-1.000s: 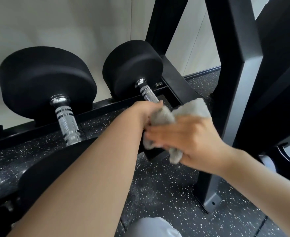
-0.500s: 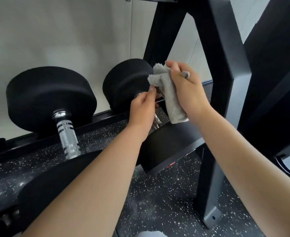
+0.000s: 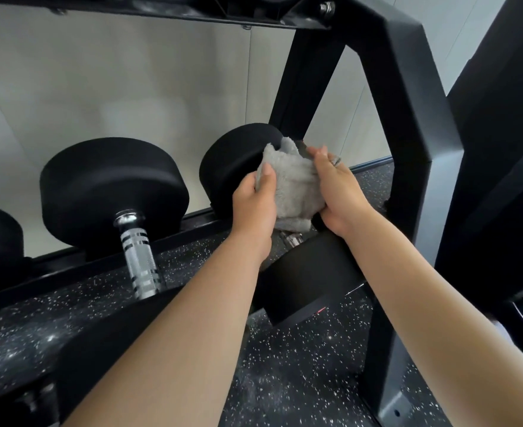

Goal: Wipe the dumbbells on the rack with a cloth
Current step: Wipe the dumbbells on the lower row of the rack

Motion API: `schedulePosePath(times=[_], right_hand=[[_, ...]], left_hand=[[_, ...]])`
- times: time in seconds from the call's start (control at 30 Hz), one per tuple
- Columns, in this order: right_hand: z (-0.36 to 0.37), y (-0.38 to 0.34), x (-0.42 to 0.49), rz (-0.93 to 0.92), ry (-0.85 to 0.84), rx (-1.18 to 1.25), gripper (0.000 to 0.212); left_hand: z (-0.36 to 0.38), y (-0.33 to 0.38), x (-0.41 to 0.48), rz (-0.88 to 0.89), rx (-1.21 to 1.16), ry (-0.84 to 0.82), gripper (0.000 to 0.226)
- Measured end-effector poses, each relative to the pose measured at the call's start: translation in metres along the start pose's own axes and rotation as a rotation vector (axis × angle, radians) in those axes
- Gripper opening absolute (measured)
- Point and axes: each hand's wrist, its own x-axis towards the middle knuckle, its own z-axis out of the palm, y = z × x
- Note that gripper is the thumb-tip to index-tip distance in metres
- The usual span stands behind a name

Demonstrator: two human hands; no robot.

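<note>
Dumbbell (image 3: 232, 167) on the right could roll off the rack (image 3: 408, 118) rail if shoved; left hand (image 3: 254, 201) and right hand (image 3: 337, 192) both clutch the bunched cloth (image 3: 291, 183).

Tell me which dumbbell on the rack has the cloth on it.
The rightmost dumbbell, beside the rack upright: the left hand and right hand hold the grey cloth at its far head. The middle dumbbell is untouched.
</note>
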Motion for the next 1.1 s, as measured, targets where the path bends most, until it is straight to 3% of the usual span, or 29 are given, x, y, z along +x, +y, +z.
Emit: schedulePosePath(times=[0.17,0.33,0.47,0.63,0.83,1.1], right_hand=[[-0.004,0.001,0.003,0.038,0.044,-0.131,0.042],[-0.004,-0.006,0.002,0.168,-0.301,-0.177,0.083],[-0.001,-0.008,-0.006,0.140,-0.396,-0.191,0.068],[0.003,-0.002,-0.010,-0.029,-0.235,-0.269,0.031],[0.011,0.002,-0.018,-0.276,-0.152,-0.512,0.031],[0.017,-0.006,-0.019,-0.089,-0.284,-0.394,0.029]], left_hand=[[0.000,0.007,-0.002,-0.047,-0.040,-0.043,0.025],[-0.004,0.018,0.001,-0.061,-0.058,-0.047,0.029],[-0.012,0.023,0.005,-0.002,0.029,-0.014,0.030],[-0.025,0.026,0.007,0.033,0.164,0.007,0.034],[-0.025,0.028,0.010,-0.009,0.260,-0.054,0.048],[-0.041,0.045,0.012,-0.035,0.405,-0.116,0.038]])
